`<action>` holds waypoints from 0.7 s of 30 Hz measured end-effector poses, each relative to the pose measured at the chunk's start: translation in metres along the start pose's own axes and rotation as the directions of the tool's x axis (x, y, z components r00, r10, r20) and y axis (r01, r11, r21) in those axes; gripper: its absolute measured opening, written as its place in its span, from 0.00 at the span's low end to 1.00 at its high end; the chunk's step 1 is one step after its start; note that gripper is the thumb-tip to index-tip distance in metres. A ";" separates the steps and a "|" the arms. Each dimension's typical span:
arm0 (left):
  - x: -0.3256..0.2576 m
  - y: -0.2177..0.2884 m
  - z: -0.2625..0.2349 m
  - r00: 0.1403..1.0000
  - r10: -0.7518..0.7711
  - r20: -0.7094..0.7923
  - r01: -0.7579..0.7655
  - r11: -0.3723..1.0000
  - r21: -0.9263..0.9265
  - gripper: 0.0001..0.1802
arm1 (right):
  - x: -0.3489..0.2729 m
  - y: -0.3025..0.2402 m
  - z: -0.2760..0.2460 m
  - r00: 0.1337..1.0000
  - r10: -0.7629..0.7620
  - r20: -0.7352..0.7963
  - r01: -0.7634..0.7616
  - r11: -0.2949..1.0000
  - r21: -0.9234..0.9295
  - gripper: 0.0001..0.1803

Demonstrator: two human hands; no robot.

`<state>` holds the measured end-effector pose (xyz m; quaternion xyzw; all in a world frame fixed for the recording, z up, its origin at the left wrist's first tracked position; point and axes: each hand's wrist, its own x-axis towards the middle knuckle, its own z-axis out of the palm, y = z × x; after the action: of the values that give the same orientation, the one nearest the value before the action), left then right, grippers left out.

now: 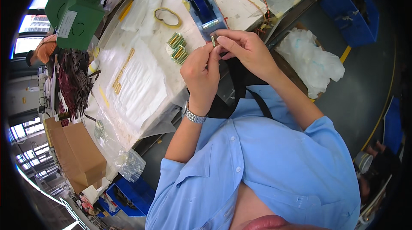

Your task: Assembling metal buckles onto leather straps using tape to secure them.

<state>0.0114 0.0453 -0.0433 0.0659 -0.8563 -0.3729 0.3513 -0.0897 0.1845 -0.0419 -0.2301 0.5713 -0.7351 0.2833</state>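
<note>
Both hands, left hand (201, 73) and right hand (245, 48), pinch a small gold clip (213, 40) between their fingers. It looks slippery. A loose pinch could drop it beside the blue tape dispenser (202, 2).

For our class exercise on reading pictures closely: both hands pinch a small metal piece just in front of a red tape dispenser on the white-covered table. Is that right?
Not quite. The head view shows the tape dispenser is blue, not red. The rest stands: the left hand and right hand pinch a small metal piece just in front of it, over the white-covered table.
</note>
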 end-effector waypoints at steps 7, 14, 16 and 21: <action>0.021 0.021 -0.006 0.967 -0.215 0.139 0.235 0.960 -0.150 0.09 | 0.002 -0.005 -0.017 0.989 -0.038 0.142 0.051 0.994 -0.092 0.28; 0.025 0.022 -0.004 0.928 -0.323 0.184 0.359 0.906 -0.223 0.10 | 0.006 0.011 -0.018 0.996 -0.079 0.032 0.083 0.977 -0.198 0.21; 0.023 0.012 -0.001 0.883 -0.387 0.266 0.449 0.861 -0.236 0.10 | 0.000 0.017 -0.018 0.993 -0.116 0.000 0.115 0.978 -0.175 0.20; 0.000 0.028 -0.006 0.822 -0.442 0.358 0.544 0.794 -0.269 0.11 | -0.041 -0.004 -0.012 0.999 0.035 -0.035 -0.042 0.975 -0.220 0.18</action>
<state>0.0196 0.0621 -0.0211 0.1707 -0.7657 -0.6078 0.1232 -0.0678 0.2217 -0.0419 -0.2375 0.6580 -0.6651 0.2614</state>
